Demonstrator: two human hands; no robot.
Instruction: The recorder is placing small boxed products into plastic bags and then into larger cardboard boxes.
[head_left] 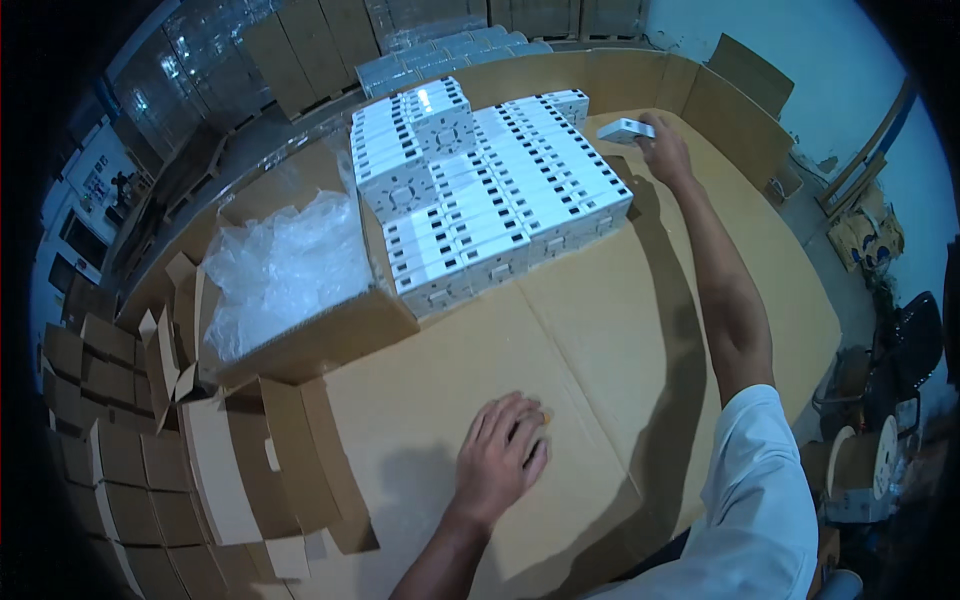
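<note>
Your right hand [665,150] is stretched far out over the cardboard-covered table [620,340], fingers closed around a small white box [625,130]; that box is held just past the far right corner of the block of white boxes [500,200], slightly above it and not touching it. The block sits in tight rows at the far side of the table, with a taller stack at its back left; your left hand [500,455] lies flat and released on the bare cardboard close to you, holding nothing. To your left an open carton [330,335] holds crumpled clear plastic wrap [285,265]; flattened cartons [110,440] lie beyond it.
</note>
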